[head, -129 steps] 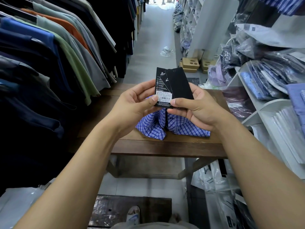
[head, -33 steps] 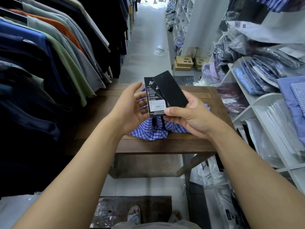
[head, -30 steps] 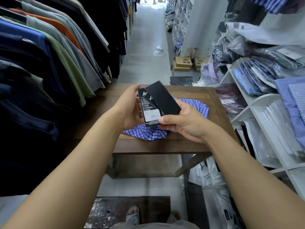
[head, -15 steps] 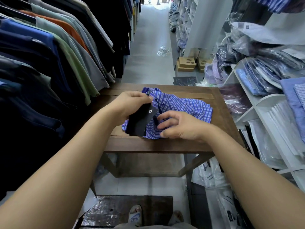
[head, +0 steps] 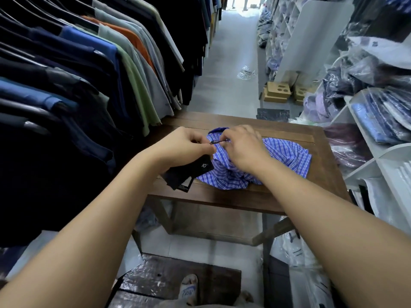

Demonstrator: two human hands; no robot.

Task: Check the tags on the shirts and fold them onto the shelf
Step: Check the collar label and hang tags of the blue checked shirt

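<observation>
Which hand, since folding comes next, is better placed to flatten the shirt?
Probably the right hand: it lies over the shirt; the left hand sits beside it, above the tags. Both pinch the tag string.

Wooden table (head: 222,196) mid-aisle, dark brown. Hanging garments (head: 100,74) on rack along left side: navy, blue, green, orange, grey. Cardboard boxes (head: 278,92) on floor beyond table; dark slab (head: 273,113) just behind far edge. Clear plastic wrapper (head: 245,73) on aisle floor. Dark mat (head: 160,276) underfoot — sandal (head: 188,290) on it.
</observation>
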